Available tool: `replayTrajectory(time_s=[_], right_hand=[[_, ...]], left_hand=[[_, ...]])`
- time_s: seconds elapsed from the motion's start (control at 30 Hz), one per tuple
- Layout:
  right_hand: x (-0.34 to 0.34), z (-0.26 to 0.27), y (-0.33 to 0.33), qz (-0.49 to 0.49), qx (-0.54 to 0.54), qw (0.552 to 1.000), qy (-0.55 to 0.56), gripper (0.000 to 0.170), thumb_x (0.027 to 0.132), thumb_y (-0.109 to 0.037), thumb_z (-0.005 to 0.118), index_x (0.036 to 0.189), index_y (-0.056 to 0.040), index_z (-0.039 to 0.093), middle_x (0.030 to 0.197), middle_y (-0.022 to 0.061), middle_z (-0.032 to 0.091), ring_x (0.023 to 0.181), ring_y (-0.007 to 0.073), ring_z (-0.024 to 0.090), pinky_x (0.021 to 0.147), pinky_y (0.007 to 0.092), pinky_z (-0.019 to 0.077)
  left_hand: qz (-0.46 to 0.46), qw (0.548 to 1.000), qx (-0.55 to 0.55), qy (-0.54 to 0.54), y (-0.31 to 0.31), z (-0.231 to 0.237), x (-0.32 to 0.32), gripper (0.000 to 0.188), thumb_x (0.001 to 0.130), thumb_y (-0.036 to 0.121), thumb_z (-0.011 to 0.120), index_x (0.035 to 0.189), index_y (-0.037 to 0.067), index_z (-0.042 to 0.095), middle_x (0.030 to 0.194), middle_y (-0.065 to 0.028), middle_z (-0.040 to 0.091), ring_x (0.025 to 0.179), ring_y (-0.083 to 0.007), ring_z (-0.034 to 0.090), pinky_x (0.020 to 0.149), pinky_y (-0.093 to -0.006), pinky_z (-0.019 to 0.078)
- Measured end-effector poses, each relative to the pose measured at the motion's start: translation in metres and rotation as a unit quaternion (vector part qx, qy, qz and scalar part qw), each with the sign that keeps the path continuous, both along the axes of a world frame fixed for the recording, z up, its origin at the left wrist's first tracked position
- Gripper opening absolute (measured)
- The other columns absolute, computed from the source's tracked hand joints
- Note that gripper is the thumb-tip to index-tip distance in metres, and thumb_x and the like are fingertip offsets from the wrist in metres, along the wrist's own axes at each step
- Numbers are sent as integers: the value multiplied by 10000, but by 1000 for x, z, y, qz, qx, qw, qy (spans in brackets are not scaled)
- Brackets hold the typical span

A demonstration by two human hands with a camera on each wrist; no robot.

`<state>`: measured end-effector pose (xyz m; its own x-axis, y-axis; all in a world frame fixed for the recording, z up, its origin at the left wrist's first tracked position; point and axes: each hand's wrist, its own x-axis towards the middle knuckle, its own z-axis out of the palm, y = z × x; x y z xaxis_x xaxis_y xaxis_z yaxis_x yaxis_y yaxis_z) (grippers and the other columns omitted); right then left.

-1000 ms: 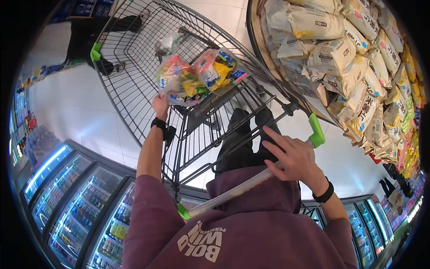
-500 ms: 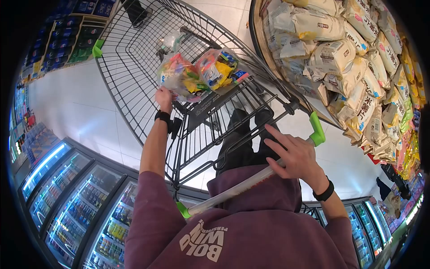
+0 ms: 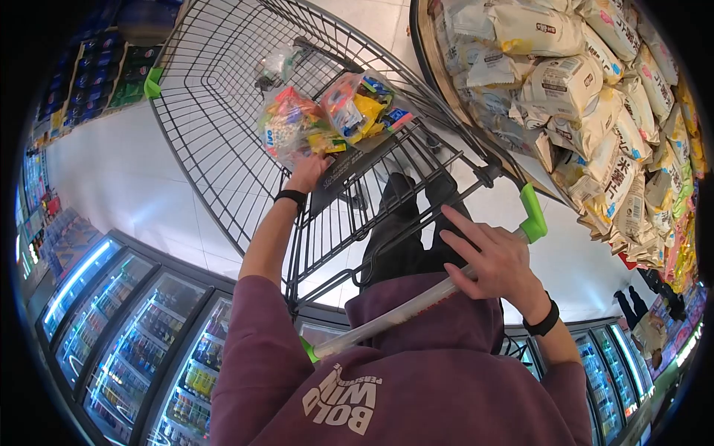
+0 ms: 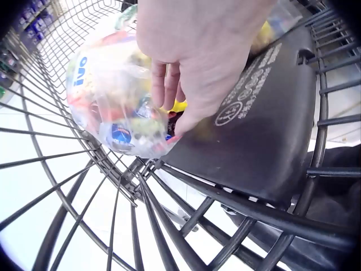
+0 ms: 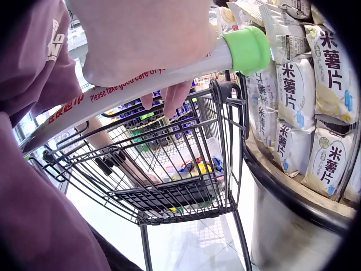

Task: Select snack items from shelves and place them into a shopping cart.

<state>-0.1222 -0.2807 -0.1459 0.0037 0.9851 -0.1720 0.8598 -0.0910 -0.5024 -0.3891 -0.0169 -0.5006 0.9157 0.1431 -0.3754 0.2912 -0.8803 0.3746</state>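
My left hand [image 3: 306, 174] reaches into the shopping cart [image 3: 195, 126] at the near end of a clear plastic bag of snacks [image 3: 286, 128]. In the left wrist view, its bent fingers [image 4: 167, 84] and thumb straddle a yellow and dark packet at the bag's edge. A second bag of colourful packets [image 3: 361, 111] lies to the right, by the dark plastic panel [image 4: 248, 152]. My right hand [image 3: 492, 266] rests on the cart's pale handlebar [image 3: 394, 321], fingers stretched loosely forward; the palm hides part of the bar.
A rounded display bin [image 3: 424, 67] heaped with white snack bags [image 3: 565, 82] stands close along the cart's right side. Glass-door drink coolers [image 3: 141, 334] line the left. Stacked dark blue packs [image 3: 89, 67] are at the far left. Another person [image 3: 647, 327] shows at the right.
My left hand has moved rightward from the left end of the near bag to its front edge, by the panel. My right hand keeps its place on the handlebar.
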Motion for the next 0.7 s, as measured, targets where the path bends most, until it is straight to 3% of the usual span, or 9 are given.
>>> replayTrajectory(time_s=[0.13, 0.23, 0.33, 0.43, 0.53, 0.63, 0.7], right_hand=[[0, -1, 0, -5, -2, 1000, 9, 310, 769, -267, 701, 998, -62, 658, 1363, 104, 571, 861, 191, 677, 656, 274, 539], [0, -6, -1, -15, 15, 1000, 16, 389, 703, -252, 731, 1045, -79, 661, 1350, 101, 590, 737, 195, 661, 602, 278, 522], [0, -6, -1, -17, 12, 1000, 12, 391, 700, -249, 731, 1045, -78, 662, 1341, 102, 597, 727, 192, 658, 595, 276, 519], [0, -4, 0, -14, 4, 1000, 7, 297, 760, -259, 704, 989, -73, 667, 1364, 92, 575, 832, 169, 674, 651, 268, 532], [-1, -4, 0, -16, 6, 1000, -7, 295, 758, -265, 703, 983, -78, 670, 1358, 83, 581, 812, 160, 669, 631, 262, 522], [-2, -2, 1, -16, 6, 1000, -11, 287, 753, -269, 703, 971, -84, 672, 1345, 78, 590, 798, 152, 665, 614, 256, 512], [-2, -3, 0, -18, 25, 999, -14, 279, 752, -267, 704, 961, -85, 675, 1339, 73, 595, 783, 150, 662, 610, 257, 512]], left_hand=[[19, 986, 51, 156, -12, -10, 0, 163, 880, 131, 565, 788, 123, 699, 804, -114, 684, 826, -281, 699, 701, -390, 558], [36, 985, 53, 158, -8, -24, -8, 112, 832, 80, 580, 781, 94, 679, 780, -124, 682, 780, -318, 697, 667, -397, 561], [5, 985, 103, 139, -9, -35, -16, 164, 839, 84, 574, 711, 105, 675, 752, -124, 680, 765, -305, 703, 666, -390, 563], [-9, 974, 155, 168, -15, -42, -13, 229, 908, 179, 546, 744, 158, 704, 739, -67, 687, 760, -217, 711, 664, -362, 551], [-11, 980, 162, 119, -15, -41, -19, 192, 889, 155, 554, 770, 139, 704, 774, -71, 687, 770, -229, 708, 662, -370, 549], [81, 981, 132, 113, 3, -28, -23, 176, 886, 136, 546, 804, 104, 698, 843, -104, 688, 784, -264, 703, 668, -382, 550], [68, 983, 124, 121, 22, -11, -30, 169, 880, 137, 545, 813, 87, 691, 847, -125, 682, 780, -288, 698, 670, -397, 551]])
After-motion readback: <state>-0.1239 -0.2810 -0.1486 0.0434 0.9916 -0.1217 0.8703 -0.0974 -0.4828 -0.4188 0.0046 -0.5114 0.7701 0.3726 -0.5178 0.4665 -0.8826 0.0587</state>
